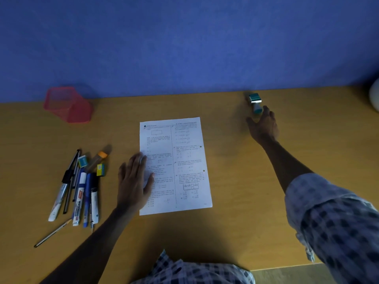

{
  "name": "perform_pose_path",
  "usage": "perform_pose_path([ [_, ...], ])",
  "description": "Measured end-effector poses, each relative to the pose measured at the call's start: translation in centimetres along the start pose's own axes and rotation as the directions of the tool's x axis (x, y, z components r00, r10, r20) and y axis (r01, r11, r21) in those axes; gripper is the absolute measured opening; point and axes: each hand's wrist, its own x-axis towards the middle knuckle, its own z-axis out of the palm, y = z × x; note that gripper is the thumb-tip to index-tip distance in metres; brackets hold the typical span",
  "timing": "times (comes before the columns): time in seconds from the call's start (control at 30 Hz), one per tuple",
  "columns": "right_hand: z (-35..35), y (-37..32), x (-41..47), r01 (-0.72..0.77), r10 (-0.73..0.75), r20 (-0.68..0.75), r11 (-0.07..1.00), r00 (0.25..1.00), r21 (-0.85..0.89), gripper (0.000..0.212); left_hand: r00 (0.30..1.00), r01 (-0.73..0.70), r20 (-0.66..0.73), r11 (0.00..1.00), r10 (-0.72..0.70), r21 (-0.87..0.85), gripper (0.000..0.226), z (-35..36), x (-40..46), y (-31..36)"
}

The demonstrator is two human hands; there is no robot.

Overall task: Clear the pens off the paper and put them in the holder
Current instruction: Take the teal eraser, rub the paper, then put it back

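Observation:
A printed sheet of paper (184, 160) lies in the middle of the wooden desk, with no pens on it. My left hand (134, 181) rests flat on its left edge, fingers spread, holding nothing. Several pens and markers (82, 191) lie in a loose bunch on the desk left of the paper, and a thin pencil (52, 233) lies just in front of them. The pink mesh holder (67, 105) stands at the back left near the wall and looks empty. My right hand (263, 126) is stretched to the far right, fingers apart, its fingertips at a teal stamp (255, 103).
Two small erasers (83, 160), (101, 169) and an orange-capped tube (99, 157) lie among the pens. A blue wall backs the desk. A white rounded object (375, 97) sits at the far right edge. The desk's front edge runs close to my body.

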Motion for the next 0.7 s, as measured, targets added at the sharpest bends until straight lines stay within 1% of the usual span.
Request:
perform_pose_path([
  [0.1,0.1,-0.3,1.1,-0.050,0.051,-0.032,0.998,0.998,0.025,0.071,1.000,0.007,0.001,1.000,-0.007,0.009,0.064,0.2,-0.1,0.1],
  [0.2,0.2,-0.7,2.0,-0.069,0.069,-0.056,0.998,0.996,0.005,0.059,1.000,0.010,0.014,1.000,-0.011,0.019,0.066,0.4,0.0,0.0],
  [0.33,0.5,-1.4,2.9,-0.132,0.129,-0.066,0.990,0.989,-0.042,0.045,1.000,0.009,0.028,1.000,-0.010,0.029,0.065,0.5,0.1,-0.1],
  [0.43,0.6,-1.8,3.2,-0.155,0.149,-0.104,0.986,0.983,-0.055,0.040,0.999,0.015,0.031,0.999,-0.016,0.031,0.065,0.5,0.2,0.0],
  [0.53,0.7,-1.8,3.1,-0.152,0.150,-0.129,0.988,0.980,-0.004,0.038,0.999,0.019,0.035,0.999,-0.021,0.035,0.065,0.5,0.2,-0.1],
  [0.7,0.6,-0.9,2.1,-0.124,0.145,-0.137,0.980,0.980,0.154,0.042,0.999,0.015,0.039,0.999,-0.016,0.030,0.065,0.3,0.1,0.0],
])
